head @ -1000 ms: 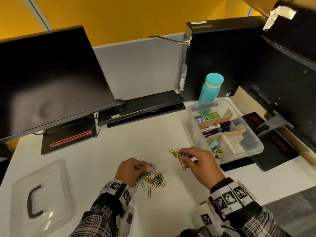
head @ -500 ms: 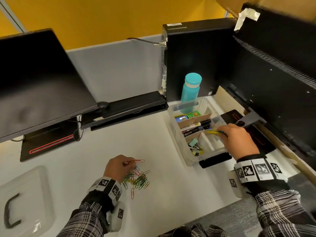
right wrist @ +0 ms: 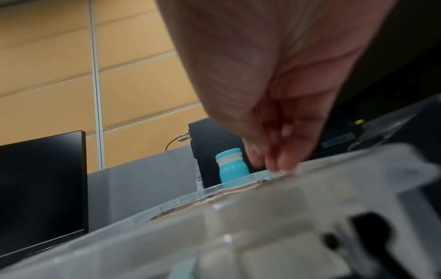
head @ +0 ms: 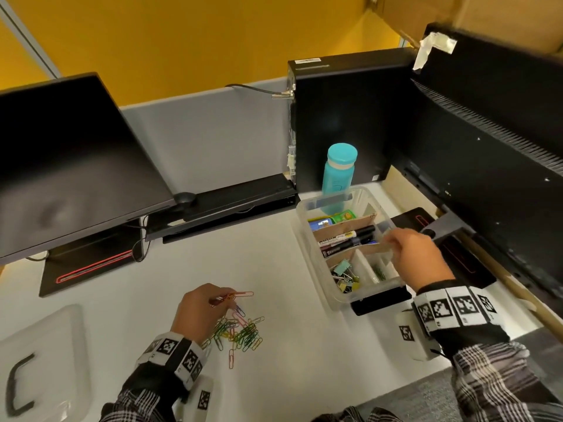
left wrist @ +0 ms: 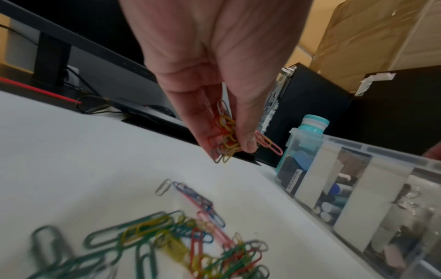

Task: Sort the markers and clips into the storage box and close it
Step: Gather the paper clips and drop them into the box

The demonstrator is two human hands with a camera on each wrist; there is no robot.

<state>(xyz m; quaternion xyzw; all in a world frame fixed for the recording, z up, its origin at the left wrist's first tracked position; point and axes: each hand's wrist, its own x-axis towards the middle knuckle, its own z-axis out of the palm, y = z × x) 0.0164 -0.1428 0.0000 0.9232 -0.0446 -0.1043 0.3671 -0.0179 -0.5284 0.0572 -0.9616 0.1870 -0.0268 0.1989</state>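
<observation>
A heap of coloured paper clips [head: 243, 332] [left wrist: 181, 243] lies on the white desk. Just above the heap, my left hand [head: 228, 299] [left wrist: 231, 151] pinches a small bunch of red and yellow clips [head: 234, 296] [left wrist: 225, 137]. The clear storage box [head: 307, 239] [left wrist: 353, 149] stands open at the right, split by cardboard dividers. It holds markers [head: 347, 239], binder clips [head: 344, 277] and some green paper clips [head: 379, 272]. My right hand [head: 393, 242] [right wrist: 274, 164] hovers over the box's far right side, fingers straight and pointing down at a divider, holding nothing I can see.
The box's clear lid [head: 61, 336] with a black handle lies at the lower left. A teal bottle [head: 338, 175] stands behind the box, next to a black computer tower [head: 341, 117]. Monitors [head: 70, 159] flank the desk. The desk's front edge runs close by my right forearm.
My right hand carried a bunch of clips from the heap to the box and now holds none. My left hand has lifted its own bunch slightly off the heap.
</observation>
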